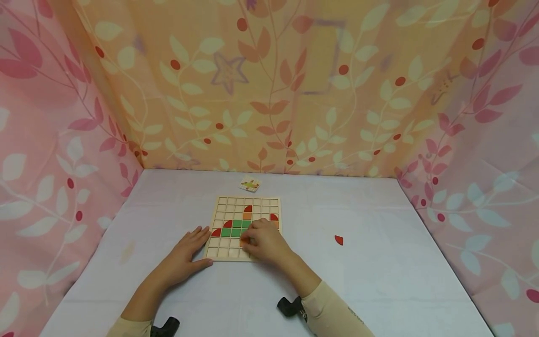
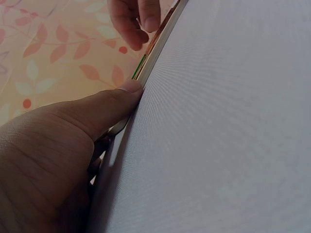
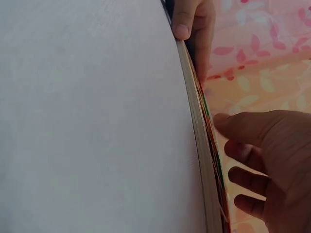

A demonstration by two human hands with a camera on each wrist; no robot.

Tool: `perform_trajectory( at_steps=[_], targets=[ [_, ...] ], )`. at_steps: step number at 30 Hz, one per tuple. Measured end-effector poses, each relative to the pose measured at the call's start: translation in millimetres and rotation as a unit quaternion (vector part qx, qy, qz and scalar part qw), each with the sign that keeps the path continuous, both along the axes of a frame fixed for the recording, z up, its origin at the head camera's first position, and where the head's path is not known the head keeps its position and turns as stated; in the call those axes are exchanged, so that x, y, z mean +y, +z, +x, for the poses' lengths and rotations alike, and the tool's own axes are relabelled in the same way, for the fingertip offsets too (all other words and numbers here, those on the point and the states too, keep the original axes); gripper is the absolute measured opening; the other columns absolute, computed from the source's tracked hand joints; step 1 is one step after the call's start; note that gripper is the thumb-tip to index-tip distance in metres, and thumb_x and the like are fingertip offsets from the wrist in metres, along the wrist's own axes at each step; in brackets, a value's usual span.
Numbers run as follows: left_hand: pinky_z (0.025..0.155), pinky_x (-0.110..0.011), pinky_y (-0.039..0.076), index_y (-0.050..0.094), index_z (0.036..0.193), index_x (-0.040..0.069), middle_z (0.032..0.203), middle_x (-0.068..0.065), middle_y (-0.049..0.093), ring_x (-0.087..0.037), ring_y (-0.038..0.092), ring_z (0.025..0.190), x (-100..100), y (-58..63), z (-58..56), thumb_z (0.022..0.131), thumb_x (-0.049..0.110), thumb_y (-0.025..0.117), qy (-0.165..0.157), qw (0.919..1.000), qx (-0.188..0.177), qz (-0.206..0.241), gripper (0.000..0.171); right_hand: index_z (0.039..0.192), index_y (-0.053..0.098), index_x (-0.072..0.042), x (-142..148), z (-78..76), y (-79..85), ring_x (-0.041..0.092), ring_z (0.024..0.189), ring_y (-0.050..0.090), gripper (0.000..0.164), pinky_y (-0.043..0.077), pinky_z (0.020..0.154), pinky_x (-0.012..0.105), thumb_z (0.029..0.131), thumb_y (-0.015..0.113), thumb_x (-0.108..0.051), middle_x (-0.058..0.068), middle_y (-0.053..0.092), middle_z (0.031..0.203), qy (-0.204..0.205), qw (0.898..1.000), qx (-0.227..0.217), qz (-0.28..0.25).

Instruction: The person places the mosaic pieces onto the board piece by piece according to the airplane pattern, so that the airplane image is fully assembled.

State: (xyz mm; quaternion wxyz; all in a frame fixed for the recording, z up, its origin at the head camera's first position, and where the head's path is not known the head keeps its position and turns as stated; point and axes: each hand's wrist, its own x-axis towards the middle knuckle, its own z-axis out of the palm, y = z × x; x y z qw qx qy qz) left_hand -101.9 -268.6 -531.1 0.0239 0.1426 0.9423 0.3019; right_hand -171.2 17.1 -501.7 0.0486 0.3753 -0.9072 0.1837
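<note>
A light wooden grid board (image 1: 227,255) lies on the table, holding green squares (image 1: 231,232), orange squares (image 1: 247,216) and red quarter-round pieces (image 1: 216,232). My left hand (image 1: 183,255) rests at the board's left side, fingers extended along the edge and thumb at the near left corner. Over the board's right half is my right hand (image 1: 267,241), its fingers loosely bent and thumb close to an orange square at the near side. In the right wrist view the thumb (image 3: 238,126) and fingers stand apart above the board, with nothing visible between them.
One loose red quarter-round piece (image 1: 339,240) lies on the white tablecloth (image 1: 379,281) to the right. A small patterned card (image 1: 250,184) is behind the board. Floral cloth walls (image 1: 269,140) enclose the table at the back and both sides.
</note>
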Motion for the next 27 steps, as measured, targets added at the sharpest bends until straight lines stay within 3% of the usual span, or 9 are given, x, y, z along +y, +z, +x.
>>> perform_trajectory(
  at_steps=[3,9,16,22,27],
  targets=[
    [0.128,-0.056,0.014,0.04,0.158,0.011,0.168,-0.002,0.031,-0.032,0.019,0.158,-1,-0.6,-0.4,0.087,0.051,0.078,-0.002,1.0,0.0,0.0,0.09,0.106,0.081,-0.025,1,-0.1,8.3,0.012,0.102,0.056,0.017,0.048,0.093,0.031,0.09,0.079,-0.031,-0.011,0.066,0.098,0.007,1.0,0.003,-0.008],
    [0.128,-0.056,0.014,0.04,0.158,0.011,0.168,-0.003,0.031,-0.033,0.019,0.158,-2,-1.7,-0.7,0.087,0.049,0.079,-0.001,1.0,-0.001,-0.001,0.09,0.109,0.08,-0.023,10,1.3,39.9,0.014,0.11,0.057,0.022,0.048,0.1,0.037,0.089,0.081,-0.031,-0.008,0.069,0.105,0.008,0.999,-0.006,-0.032],
    [0.127,-0.056,0.014,0.039,0.158,0.011,0.168,-0.003,0.031,-0.033,0.019,0.158,-1,-1.8,-0.3,0.087,0.048,0.079,-0.005,1.0,-0.001,-0.001,0.09,0.112,0.079,-0.024,46,4.0,71.6,0.014,0.116,0.055,0.023,0.044,0.107,0.041,0.089,0.082,-0.025,-0.008,0.069,0.107,0.02,0.999,0.003,-0.038],
    [0.127,-0.056,0.015,0.039,0.158,0.011,0.168,-0.003,0.031,-0.032,0.019,0.158,-1,-1.5,-0.1,0.087,0.047,0.079,-0.002,1.0,0.002,-0.004,0.089,0.111,0.078,-0.023,88,3.3,85.9,0.017,0.117,0.057,0.025,0.044,0.109,0.044,0.087,0.083,-0.021,-0.009,0.068,0.109,-0.004,0.999,0.018,-0.027],
    [0.127,-0.057,0.015,0.039,0.159,0.012,0.168,-0.002,0.031,-0.031,0.019,0.158,-1,-1.6,-1.4,0.087,0.048,0.079,0.0,1.0,0.001,-0.007,0.09,0.112,0.078,-0.023,127,2.6,85.0,0.018,0.116,0.057,0.028,0.045,0.106,0.046,0.085,0.085,-0.019,-0.007,0.068,0.11,-0.046,0.998,0.019,-0.036]
  ],
)
